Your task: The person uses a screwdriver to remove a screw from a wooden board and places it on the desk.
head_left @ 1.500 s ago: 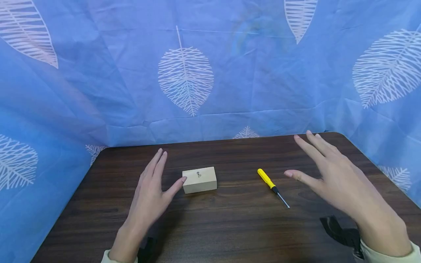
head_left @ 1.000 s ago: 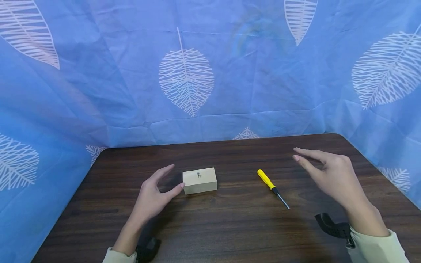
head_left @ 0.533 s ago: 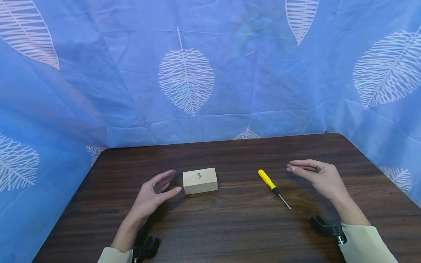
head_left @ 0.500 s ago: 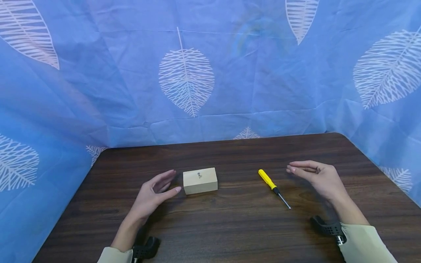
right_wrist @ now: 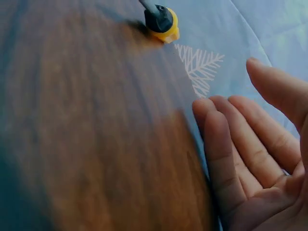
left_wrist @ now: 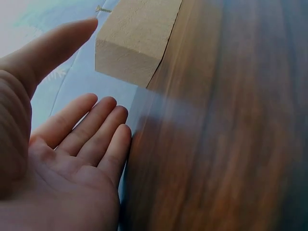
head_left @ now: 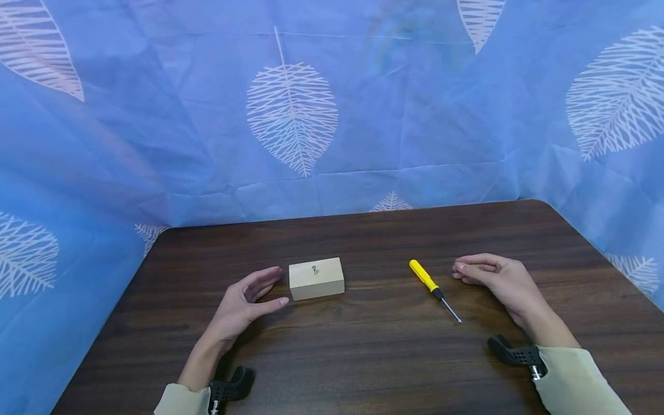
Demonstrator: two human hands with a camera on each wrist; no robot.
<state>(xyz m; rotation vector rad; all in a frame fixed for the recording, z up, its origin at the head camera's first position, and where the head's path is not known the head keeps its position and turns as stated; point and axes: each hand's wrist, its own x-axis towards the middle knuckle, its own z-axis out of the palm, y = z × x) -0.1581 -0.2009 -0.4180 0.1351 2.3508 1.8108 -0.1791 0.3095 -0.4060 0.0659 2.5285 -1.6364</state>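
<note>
The left hand (head_left: pixel 238 308) is spread, its thumb held apart from four loosely extended fingers that lie side by side. Just to the right of its fingertips, with a small gap in the head view, sits a pale wooden block (head_left: pixel 317 286) on the dark wood-grain counter (head_left: pixel 363 357). A small screw (head_left: pixel 314 270) stands in the block's top, head up; in the left wrist view it shows just past the thumb tip.

The right hand (head_left: pixel 498 282) is relaxed, fingers softly bent and thumb apart from them in the right wrist view. Near it, on its left, a screwdriver (head_left: pixel 434 291) lies on the counter, yellow handle away from the person and metal tip slanting nearer. Behind each hand, at the wrist, are a black mount (head_left: pixel 233 385) and a pale sleeve (head_left: pixel 576 374). Beyond both hands hangs a blue cloth (head_left: pixel 373 127) printed with white leaves.
</note>
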